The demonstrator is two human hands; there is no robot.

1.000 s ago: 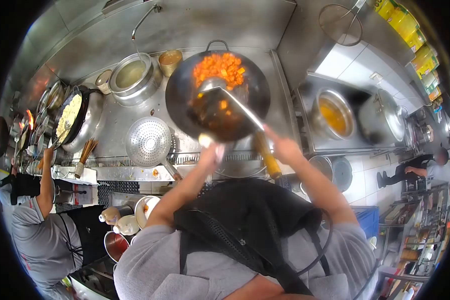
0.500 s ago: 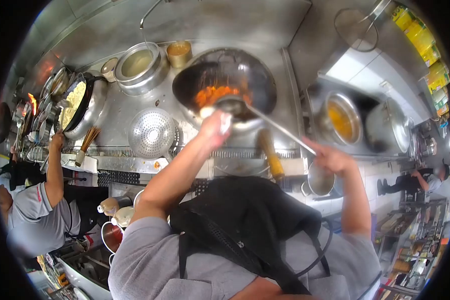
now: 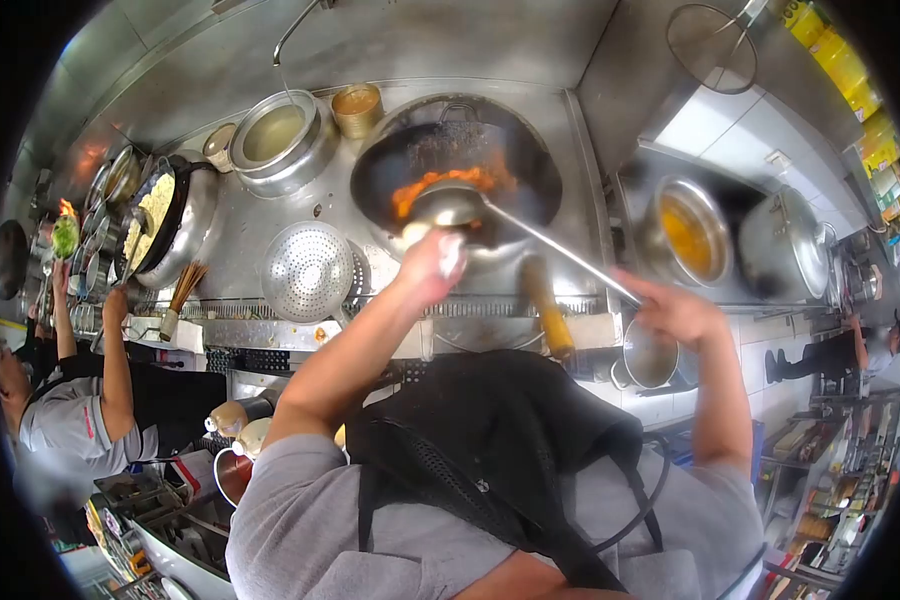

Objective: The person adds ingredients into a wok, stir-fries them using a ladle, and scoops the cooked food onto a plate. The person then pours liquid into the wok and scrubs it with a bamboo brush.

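My left hand (image 3: 434, 268) is closed at the near rim of a dark wok (image 3: 525, 150), with a pale cloth (image 3: 451, 254) in its grip. My right hand (image 3: 675, 308) grips the handle end of a long metal ladle (image 3: 560, 249). The ladle's bowl (image 3: 449, 203) is low in the near part of the wok, against orange food pieces (image 3: 485, 178). Part of the food is hidden behind the bowl. A tool with a yellow-brown handle (image 3: 548, 310) lies between my forearms, on the stove's front edge.
Left of the wok are a perforated strainer (image 3: 301, 270), a metal pot (image 3: 275, 137) and a tin (image 3: 357, 107). At right stand a pot of orange liquid (image 3: 690, 232) and a lidded pot (image 3: 782, 245). Co-workers (image 3: 75, 415) are at far left; another person (image 3: 840, 352) is at far right.
The wok was tilted and now sits a little flatter. My right hand and the ladle handle have swung outward to the right since the earliest frame, and the ladle bowl has come nearer my left hand.
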